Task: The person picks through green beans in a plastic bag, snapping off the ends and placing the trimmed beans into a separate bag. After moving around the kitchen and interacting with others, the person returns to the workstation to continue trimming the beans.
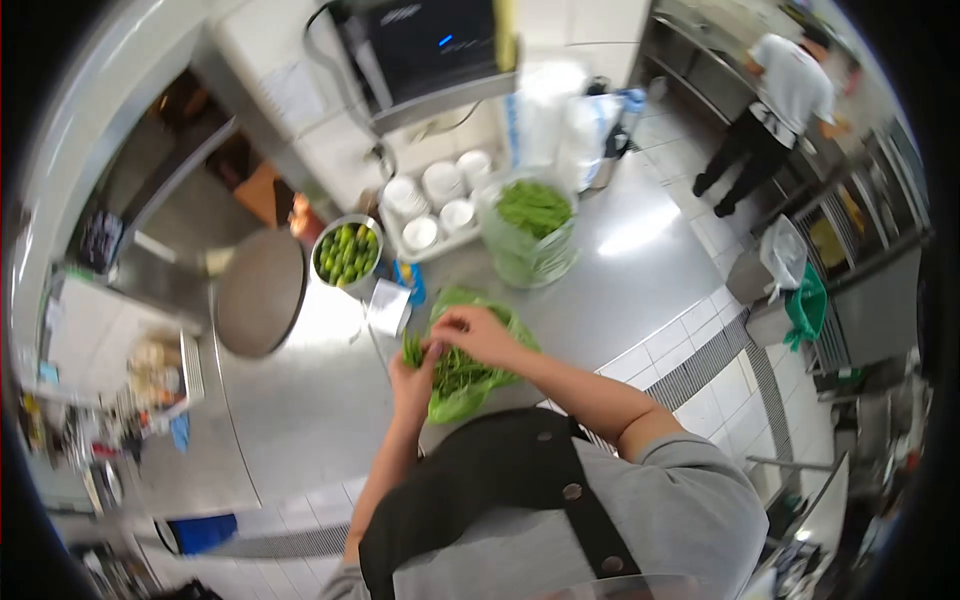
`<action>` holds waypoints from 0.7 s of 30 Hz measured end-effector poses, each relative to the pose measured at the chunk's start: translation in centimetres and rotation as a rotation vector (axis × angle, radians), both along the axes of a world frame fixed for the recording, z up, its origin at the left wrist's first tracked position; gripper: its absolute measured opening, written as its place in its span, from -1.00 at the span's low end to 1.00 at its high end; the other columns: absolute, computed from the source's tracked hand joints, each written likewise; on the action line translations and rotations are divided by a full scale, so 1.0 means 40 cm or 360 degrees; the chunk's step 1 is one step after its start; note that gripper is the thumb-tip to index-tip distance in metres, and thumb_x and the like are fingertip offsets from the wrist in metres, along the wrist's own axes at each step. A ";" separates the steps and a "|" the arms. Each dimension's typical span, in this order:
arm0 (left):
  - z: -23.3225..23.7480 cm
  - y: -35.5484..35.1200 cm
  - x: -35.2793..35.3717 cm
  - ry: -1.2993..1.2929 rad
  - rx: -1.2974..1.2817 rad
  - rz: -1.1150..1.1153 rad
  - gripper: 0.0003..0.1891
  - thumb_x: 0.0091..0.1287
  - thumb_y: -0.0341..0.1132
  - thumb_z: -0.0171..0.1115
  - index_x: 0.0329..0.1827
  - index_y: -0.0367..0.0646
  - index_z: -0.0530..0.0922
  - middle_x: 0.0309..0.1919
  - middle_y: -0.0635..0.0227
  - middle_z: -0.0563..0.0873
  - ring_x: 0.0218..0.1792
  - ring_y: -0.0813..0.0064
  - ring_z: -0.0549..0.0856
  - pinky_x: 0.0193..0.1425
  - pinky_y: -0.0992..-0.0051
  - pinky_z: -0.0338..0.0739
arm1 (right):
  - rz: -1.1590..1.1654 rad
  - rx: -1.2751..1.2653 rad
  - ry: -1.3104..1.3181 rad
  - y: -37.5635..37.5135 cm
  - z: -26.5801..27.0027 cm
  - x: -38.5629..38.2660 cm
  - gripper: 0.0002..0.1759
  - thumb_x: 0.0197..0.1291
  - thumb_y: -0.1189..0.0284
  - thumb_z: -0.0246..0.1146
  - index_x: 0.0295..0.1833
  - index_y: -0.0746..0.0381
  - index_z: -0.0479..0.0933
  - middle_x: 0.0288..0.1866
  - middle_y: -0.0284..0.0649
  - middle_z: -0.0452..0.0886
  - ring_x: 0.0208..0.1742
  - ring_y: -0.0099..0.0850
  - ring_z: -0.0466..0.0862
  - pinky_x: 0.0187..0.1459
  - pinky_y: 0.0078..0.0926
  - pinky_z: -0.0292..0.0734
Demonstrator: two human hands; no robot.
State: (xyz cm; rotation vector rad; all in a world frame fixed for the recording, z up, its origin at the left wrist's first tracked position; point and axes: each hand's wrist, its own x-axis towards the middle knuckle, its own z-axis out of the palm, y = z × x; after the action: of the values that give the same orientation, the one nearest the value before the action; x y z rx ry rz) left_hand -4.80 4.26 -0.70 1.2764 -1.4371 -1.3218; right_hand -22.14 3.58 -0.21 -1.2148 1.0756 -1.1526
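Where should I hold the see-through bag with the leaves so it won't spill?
I'd hold the clear bag low around its body, coming from the right, where steel counter shows alongside; the tray of white cups crowds its left. It stands upright and open-topped, leaves showing high inside, and its thin wall looks soft, so a broad grip seems safer.

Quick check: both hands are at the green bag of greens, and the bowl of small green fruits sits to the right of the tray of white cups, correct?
Not quite: the head view shows the bowl of small green fruits to the left of the tray of white cups. The left hand and right hand are at the green bag of greens, as you said.
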 end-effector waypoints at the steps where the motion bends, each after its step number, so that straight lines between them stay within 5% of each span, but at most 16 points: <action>1: 0.007 0.015 -0.007 0.0076 0.0104 0.0015 -0.84 0.40 -0.33 0.32 -0.12 -0.24 0.71 -0.45 0.50 0.68 -0.54 0.77 0.46 -0.50 0.63 0.28 | 0.0045 0.0008 -0.0090 -0.004 -0.020 -0.001 -0.87 0.27 0.46 0.35 -0.21 0.32 0.65 -0.35 -0.29 0.73 -0.35 -0.59 0.64 -0.24 -0.54 0.55; 6: -0.005 0.058 -0.008 0.0074 0.0352 0.0066 -0.87 0.39 -0.39 0.32 -0.12 -0.26 0.68 -0.39 0.43 0.73 -0.59 0.78 0.43 -0.55 0.65 0.22 | -0.0102 -0.0281 0.0449 0.015 -0.050 -0.006 -0.84 0.16 0.43 0.40 -0.26 0.31 0.65 -0.41 -0.20 0.70 -0.39 -0.50 0.65 -0.29 -0.47 0.54; 11: 0.009 0.090 0.004 0.0144 0.0430 0.0084 -0.89 0.38 -0.39 0.34 -0.23 -0.27 0.68 -0.59 0.54 0.58 -0.69 0.79 0.33 -0.63 0.64 0.10 | -0.0086 -0.0444 0.0402 0.075 -0.041 0.006 -0.83 0.16 0.43 0.38 -0.24 0.32 0.60 -0.43 -0.20 0.68 -0.40 -0.43 0.66 -0.29 -0.43 0.54; 16: 0.019 0.118 0.031 -0.0069 0.0393 -0.0069 -0.87 0.37 -0.36 0.37 -0.22 -0.27 0.69 -0.57 0.50 0.62 -0.66 0.77 0.37 -0.59 0.62 0.16 | -0.0267 -0.0369 0.0198 0.152 -0.045 0.030 -0.87 0.11 0.51 0.37 -0.26 0.31 0.58 -0.37 -0.18 0.66 -0.36 -0.38 0.68 -0.26 -0.42 0.54; 21: -0.012 0.215 0.036 0.0040 0.0356 0.0079 -0.84 0.34 -0.34 0.40 -0.17 -0.27 0.68 -0.51 0.38 0.71 -0.64 0.73 0.43 -0.57 0.62 0.21 | -0.0404 -0.0684 0.0637 0.231 -0.036 0.055 -0.86 0.20 0.44 0.33 -0.25 0.31 0.59 -0.34 -0.08 0.68 -0.33 -0.15 0.68 -0.23 -0.21 0.56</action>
State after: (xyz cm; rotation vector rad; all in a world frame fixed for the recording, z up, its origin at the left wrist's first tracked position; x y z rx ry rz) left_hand -3.37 12.88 -1.17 1.4241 -1.2591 -1.4918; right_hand -19.92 12.80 -1.64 -1.7348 1.3512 -1.4206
